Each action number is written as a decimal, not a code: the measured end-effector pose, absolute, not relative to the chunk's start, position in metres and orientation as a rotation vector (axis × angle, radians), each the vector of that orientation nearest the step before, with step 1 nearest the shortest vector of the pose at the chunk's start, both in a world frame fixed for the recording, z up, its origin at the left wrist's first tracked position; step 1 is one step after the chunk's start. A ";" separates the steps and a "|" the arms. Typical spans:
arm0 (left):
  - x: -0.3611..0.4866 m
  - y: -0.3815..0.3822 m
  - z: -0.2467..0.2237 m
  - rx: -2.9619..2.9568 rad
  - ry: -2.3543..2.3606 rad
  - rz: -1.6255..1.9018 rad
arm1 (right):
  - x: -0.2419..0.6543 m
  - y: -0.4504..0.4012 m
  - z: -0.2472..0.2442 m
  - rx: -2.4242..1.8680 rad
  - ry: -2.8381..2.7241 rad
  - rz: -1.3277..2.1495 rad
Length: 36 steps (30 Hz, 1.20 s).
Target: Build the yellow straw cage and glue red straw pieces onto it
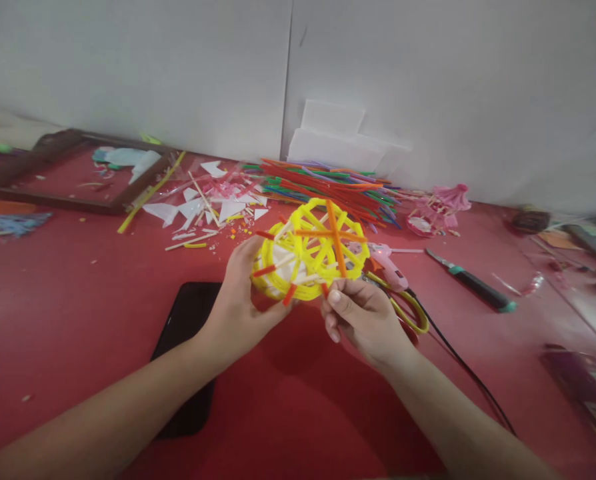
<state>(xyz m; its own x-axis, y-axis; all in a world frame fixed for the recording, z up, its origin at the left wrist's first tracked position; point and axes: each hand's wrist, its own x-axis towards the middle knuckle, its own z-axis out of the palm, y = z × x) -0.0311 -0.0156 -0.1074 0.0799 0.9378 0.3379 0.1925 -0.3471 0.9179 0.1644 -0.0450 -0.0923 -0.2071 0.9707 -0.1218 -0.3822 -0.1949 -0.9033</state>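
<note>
Above the red table I hold up a yellow pipe-cleaner craft (305, 250), built around pale sticks, with a round wheel-like part crossed by orange strips. Short red pieces stick out along its lower and left rim. My left hand (243, 293) wraps round the left side of the craft, its fingertips partly hidden behind it. My right hand (358, 310) pinches a short red pipe-cleaner piece (325, 290) at the craft's lower right edge, thumb against fingers. Yellow-handled scissors (418, 317) and a pink glue gun (391, 267) lie just beyond my right hand.
A black phone (185, 320) lies under my left forearm. Behind are bundled coloured pipe cleaners (328, 190), white paper scraps (193, 207) and a dark frame (53, 197). To the right are a green-black craft knife (478, 287), a pink craft (441, 210) and a black cord (458, 360).
</note>
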 end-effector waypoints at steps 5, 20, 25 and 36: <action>-0.032 -0.017 -0.110 1.736 1.156 1.287 | 0.165 -0.045 -0.093 -0.955 -0.959 1.612; -0.033 -0.017 -0.112 1.798 1.159 1.275 | 0.165 -0.045 -0.094 -0.967 -0.975 1.613; -0.033 -0.017 -0.110 1.813 1.167 1.268 | 0.165 -0.044 -0.092 -0.972 -0.958 1.619; -0.029 -0.019 -0.105 1.667 1.181 1.301 | 0.157 -0.047 -0.090 -0.997 -0.917 1.606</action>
<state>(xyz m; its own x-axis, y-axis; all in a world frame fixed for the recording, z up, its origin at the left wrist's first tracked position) -0.0291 -0.0192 -0.1050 0.0780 0.9421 0.3261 0.2338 -0.3353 0.9127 0.1572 -0.0468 -0.0897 -0.1666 0.9714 -0.1692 -0.3476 -0.2184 -0.9118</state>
